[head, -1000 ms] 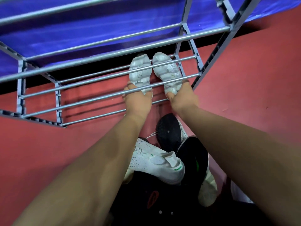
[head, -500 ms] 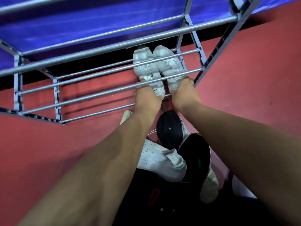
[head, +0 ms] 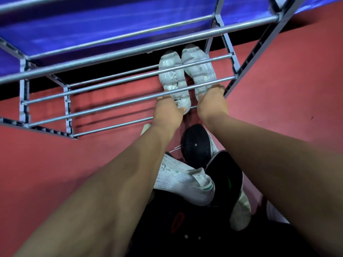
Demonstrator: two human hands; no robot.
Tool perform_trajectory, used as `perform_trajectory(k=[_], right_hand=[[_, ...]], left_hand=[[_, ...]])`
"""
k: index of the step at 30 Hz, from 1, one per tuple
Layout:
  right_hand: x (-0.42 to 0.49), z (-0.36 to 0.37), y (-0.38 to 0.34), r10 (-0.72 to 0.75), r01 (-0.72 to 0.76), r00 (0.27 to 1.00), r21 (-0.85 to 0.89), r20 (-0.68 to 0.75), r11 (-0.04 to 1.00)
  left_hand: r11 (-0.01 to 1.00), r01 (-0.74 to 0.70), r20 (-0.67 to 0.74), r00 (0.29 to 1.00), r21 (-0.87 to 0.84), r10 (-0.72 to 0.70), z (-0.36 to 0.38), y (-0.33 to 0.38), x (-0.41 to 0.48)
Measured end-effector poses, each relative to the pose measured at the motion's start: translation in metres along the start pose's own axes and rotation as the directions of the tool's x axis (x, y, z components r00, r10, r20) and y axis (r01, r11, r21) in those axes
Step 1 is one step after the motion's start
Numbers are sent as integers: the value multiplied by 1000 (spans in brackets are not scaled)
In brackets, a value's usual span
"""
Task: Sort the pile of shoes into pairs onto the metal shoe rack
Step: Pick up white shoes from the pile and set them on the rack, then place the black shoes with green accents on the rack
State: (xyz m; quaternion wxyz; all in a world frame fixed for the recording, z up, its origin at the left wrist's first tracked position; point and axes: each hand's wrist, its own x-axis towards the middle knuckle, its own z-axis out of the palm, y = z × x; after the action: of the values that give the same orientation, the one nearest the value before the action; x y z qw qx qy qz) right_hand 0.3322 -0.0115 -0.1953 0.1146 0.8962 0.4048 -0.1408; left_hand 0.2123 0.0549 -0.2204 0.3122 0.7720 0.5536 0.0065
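Grey tubular metal shoe rack [head: 118,106], its lower bars open leftward, holds two white sneakers [head: 185,76] side by side at its right end post, left hand [head: 168,112] and right hand [head: 212,103] gripping their heels; seat both level, clear of the floor pile [head: 193,175].
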Motion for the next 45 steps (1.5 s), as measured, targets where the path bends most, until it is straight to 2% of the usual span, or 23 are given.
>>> perform_trajectory(k=[2,4,5,6,7,9,10,12,13,14,16,17,19,23,27,30,31,34,36,38,40,43,45], right_hand=[[8,0,4,-48,54,998,-157,38,986],[14,1,2,-42,42,999,-55,12,998],[17,4,1,-4,4,1000,53,-15,999],[16,6,0,-8,11,999,69,-47,998],[15,5,-2,54,-48,998,143,-36,989],[10,7,-3,70,-71,997,53,15,996],[5,7,-3,65,-63,996,-55,52,997],[-2,6,0,16,-2,997,-171,76,985],[-2,9,3,-1,15,997,-176,77,984],[-5,12,7,-42,55,995,-144,88,988],[-10,10,14,-30,34,999,250,-22,968],[-12,12,18,1,20,998,371,-58,928],[-22,11,19,15,46,990,432,-137,901],[-43,8,22,-79,176,965,397,-248,901],[-64,-2,11,-290,300,953,362,-84,883],[-91,-19,-3,-430,384,902,380,39,841],[-102,-27,-7,-466,399,878,378,103,835],[-136,-47,-15,-555,471,773,309,307,826],[-155,-51,-16,-592,534,708,257,384,806],[-172,-47,-16,-601,550,681,250,418,797],[-189,-38,-16,-573,544,714,198,401,816],[-209,-29,-19,-528,549,786,29,322,835],[-216,-30,-19,-498,503,828,50,259,863]], left_hand=[[1000,-11,12,1000,2,11,-1,-1,1],[1000,-23,10,1000,8,23,-2,-1,0],[1000,-31,6,1000,2,31,-2,-1,-1],[999,-35,3,999,-16,35,-3,-1,-3],[998,-38,4,999,-41,38,-4,-1,-5],[993,-47,27,998,-106,50,-9,0,-9],[991,-56,49,997,-125,62,-11,0,-10],[989,-68,80,994,-132,79,-16,0,-12],[988,-62,87,993,-142,75,-18,0,-14],[987,-54,91,993,-153,69,-20,-2,-14],[985,-35,105,993,-172,53,-26,-6,-19],[986,-28,110,993,-166,47,-30,-9,-23],[986,-13,86,996,-168,27,-39,-17,-32],[982,74,63,996,-172,-64,-56,-50,-49],[980,178,156,974,-87,-163,-75,-79,-74],[955,297,302,909,13,-287,-92,-90,-102],[935,354,351,875,5,-333,-95,-94,-111],[827,522,457,800,-209,-389,-102,-109,-135],[767,549,465,802,-331,-374,-104,-118,-147],[727,535,438,828,-429,-350,-108,-120,-159],[648,510,393,857,-566,-332,-110,-120,-169],[493,450,323,889,-745,-324,-116,-112,-191],[408,410,270,894,-816,-358,-116,-108,-201]])
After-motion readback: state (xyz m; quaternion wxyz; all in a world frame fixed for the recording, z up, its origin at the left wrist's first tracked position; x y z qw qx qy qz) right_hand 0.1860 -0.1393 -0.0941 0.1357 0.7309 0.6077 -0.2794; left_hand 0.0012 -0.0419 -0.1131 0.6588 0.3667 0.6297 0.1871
